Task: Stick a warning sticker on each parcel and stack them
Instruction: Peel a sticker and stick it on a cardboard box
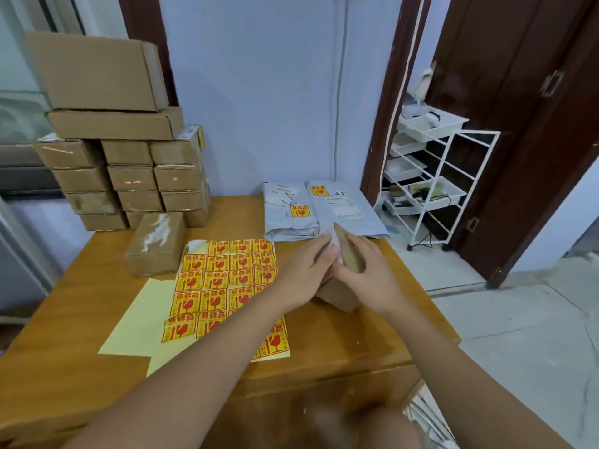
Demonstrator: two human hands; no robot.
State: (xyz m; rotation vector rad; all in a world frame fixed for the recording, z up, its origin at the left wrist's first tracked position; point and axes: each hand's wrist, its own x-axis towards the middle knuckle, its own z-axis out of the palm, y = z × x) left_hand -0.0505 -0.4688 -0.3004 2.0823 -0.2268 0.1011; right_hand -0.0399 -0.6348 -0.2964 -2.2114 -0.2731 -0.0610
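Note:
A small brown cardboard parcel (348,251) is tilted up on the wooden table (81,319), held between both hands. My left hand (304,273) grips its left side and my right hand (369,270) curls round its right side. A sheet of yellow and red warning stickers (220,280) lies flat to the left of the hands. Another small taped box (155,244) rests beyond the sheet. Two grey mailer bags (291,209) with stickers on them lie at the table's far edge.
A tall stack of brown cardboard boxes (129,157) stands at the table's back left against the wall. A white wire rack with trays (434,176) stands on the floor to the right, beside a dark wooden door (518,124).

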